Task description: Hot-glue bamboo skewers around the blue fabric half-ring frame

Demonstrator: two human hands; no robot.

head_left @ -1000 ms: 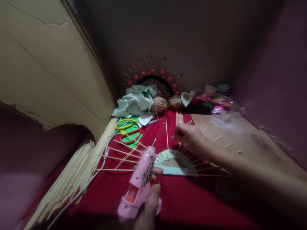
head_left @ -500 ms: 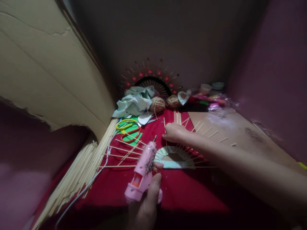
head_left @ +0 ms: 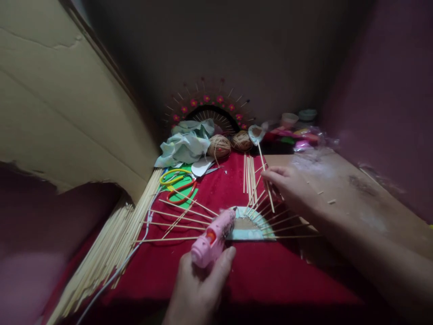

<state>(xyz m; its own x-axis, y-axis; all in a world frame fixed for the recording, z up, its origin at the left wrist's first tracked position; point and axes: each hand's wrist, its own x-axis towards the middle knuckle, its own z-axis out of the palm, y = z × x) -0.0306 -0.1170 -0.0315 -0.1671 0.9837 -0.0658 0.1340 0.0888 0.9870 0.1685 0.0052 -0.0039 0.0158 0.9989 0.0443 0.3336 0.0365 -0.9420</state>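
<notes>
My left hand (head_left: 206, 280) is closed round the handle of a pink glue gun (head_left: 213, 239). Its nozzle points over a half-ring piece (head_left: 252, 234) covered in pale blue-green fabric, from which thin wooden sticks fan out to both sides. Whether the nozzle touches the fabric, I cannot tell. Between the fingertips of my right hand (head_left: 282, 180) is a single bamboo stick (head_left: 267, 185), slanting above the right part of the half-ring. Several loose sticks (head_left: 250, 176) lie together just behind the piece.
Scissors (head_left: 179, 187) with yellow and orange handles rest on green sheet material. Crumpled fabric (head_left: 186, 146) and twine balls (head_left: 219, 146) sit at the back. Long sticks (head_left: 111, 243) and a white cord (head_left: 130, 255) run along the left. A flowered half-round ornament (head_left: 206, 106) leans behind.
My right hand has moved right, and a stick now shows clearly in its fingers. The glue gun has tilted, its nozzle shifting right and down over the half-ring.
</notes>
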